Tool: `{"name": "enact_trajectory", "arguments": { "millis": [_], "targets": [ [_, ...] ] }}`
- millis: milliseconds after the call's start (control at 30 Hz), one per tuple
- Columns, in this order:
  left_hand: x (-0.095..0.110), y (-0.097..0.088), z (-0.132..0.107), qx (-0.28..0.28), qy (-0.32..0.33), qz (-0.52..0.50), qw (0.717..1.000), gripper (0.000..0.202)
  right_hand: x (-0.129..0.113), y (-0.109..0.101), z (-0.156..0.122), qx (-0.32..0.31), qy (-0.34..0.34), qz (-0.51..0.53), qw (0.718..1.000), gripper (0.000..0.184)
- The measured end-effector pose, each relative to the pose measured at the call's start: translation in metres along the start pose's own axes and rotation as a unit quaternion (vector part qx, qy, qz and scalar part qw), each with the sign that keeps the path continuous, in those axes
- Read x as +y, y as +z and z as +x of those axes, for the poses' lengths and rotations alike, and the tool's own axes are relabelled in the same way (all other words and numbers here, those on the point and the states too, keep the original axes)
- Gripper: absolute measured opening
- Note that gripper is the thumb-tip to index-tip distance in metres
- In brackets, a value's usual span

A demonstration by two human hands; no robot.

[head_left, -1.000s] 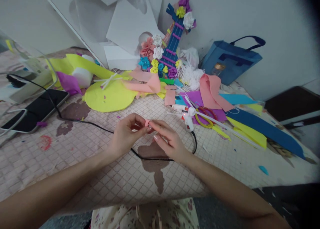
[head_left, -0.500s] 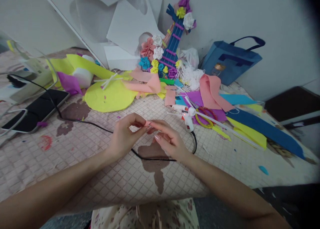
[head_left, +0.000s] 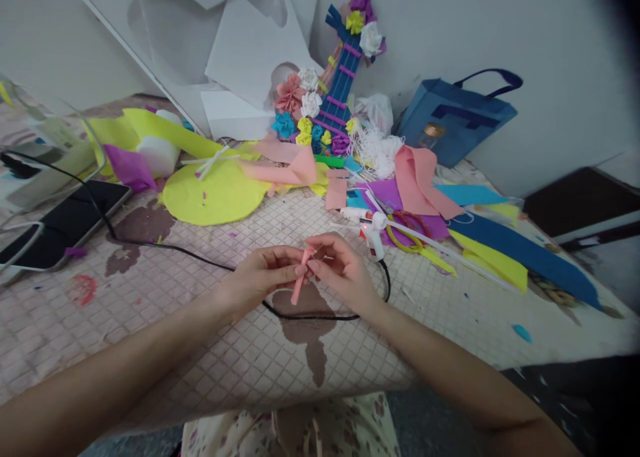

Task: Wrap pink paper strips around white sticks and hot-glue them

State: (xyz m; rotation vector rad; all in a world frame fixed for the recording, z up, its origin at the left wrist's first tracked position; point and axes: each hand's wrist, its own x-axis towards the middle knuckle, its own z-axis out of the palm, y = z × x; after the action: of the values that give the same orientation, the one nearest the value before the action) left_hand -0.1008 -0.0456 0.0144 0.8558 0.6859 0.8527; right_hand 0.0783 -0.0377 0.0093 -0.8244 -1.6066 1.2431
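The worktop (head_left: pixel 360 350) has a pale cover with a quilted diamond-grid texture. A blue, box-shaped bag with a dark strap handle (head_left: pixel 455 120) stands at the rear right. A flat yellow oval paper sheet (head_left: pixel 215 194) lies beyond the left hand (head_left: pixel 260 274). The left fingers pinch a slim pink paper roll (head_left: pixel 299 290) above the worktop; the right hand (head_left: pixel 343 270) grips its upper end by the fingers. Half a second earlier, only a small pink portion showed; now the roll's tilted lower length is exposed.
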Motion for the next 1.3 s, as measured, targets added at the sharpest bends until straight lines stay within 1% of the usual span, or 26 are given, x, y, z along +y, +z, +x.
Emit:
{"name": "enact_trajectory", "arguments": {
  "millis": [133, 200, 267, 333, 433, 500, 567, 633, 700, 800, 933, 1133, 1300],
  "targets": [
    [0.001, 0.001, 0.000, -0.015, 0.000, 0.029, 0.999, 0.015, -0.003, -0.001, 0.001, 0.017, 0.005, -0.004, 1.000, 0.012],
    [0.000, 0.001, 0.000, -0.017, -0.001, 0.048, 0.999, 0.013, -0.002, -0.001, 0.002, 0.025, 0.026, 0.013, 0.999, 0.014],
    [-0.001, 0.001, 0.000, -0.015, -0.006, 0.052, 0.998, 0.013, -0.001, -0.001, 0.003, 0.024, 0.055, 0.054, 0.997, 0.016],
    [-0.002, 0.000, 0.000, -0.015, -0.017, 0.039, 0.999, 0.014, 0.001, 0.000, 0.003, 0.020, 0.085, 0.100, 0.991, 0.017],
    [-0.002, 0.000, 0.000, -0.009, -0.039, 0.003, 0.999, 0.017, 0.003, 0.000, 0.004, 0.017, 0.110, 0.163, 0.980, 0.019],
    [-0.001, 0.001, 0.000, -0.008, -0.049, -0.019, 0.999, 0.017, 0.003, -0.002, 0.006, 0.006, 0.127, 0.205, 0.970, 0.017],
    [0.000, 0.002, -0.001, -0.012, -0.054, -0.032, 0.998, 0.016, 0.002, -0.003, 0.007, -0.014, 0.160, 0.245, 0.956, 0.015],
    [0.002, 0.003, -0.002, -0.021, -0.061, -0.040, 0.997, 0.014, 0.002, -0.005, 0.008, -0.044, 0.194, 0.280, 0.939, 0.021],
    [0.004, 0.004, -0.003, -0.035, -0.075, -0.042, 0.996, 0.013, 0.002, -0.007, 0.008, -0.079, 0.214, 0.306, 0.924, 0.026],
    [0.005, 0.004, -0.005, -0.058, -0.095, -0.035, 0.993, 0.013, 0.003, -0.009, 0.008, -0.124, 0.213, 0.322, 0.914, 0.028],
    [0.007, 0.004, -0.007, -0.084, -0.087, -0.019, 0.993, 0.014, 0.003, -0.011, 0.008, -0.163, 0.197, 0.326, 0.910, 0.025],
    [0.008, 0.003, -0.007, -0.098, -0.078, 0.003, 0.992, 0.014, 0.007, -0.012, 0.006, -0.161, 0.187, 0.292, 0.924, 0.023],
    [0.008, 0.002, -0.007, -0.105, -0.075, 0.007, 0.992, 0.012, 0.007, -0.010, 0.006, -0.160, 0.180, 0.298, 0.924, 0.020]
  ]
}}
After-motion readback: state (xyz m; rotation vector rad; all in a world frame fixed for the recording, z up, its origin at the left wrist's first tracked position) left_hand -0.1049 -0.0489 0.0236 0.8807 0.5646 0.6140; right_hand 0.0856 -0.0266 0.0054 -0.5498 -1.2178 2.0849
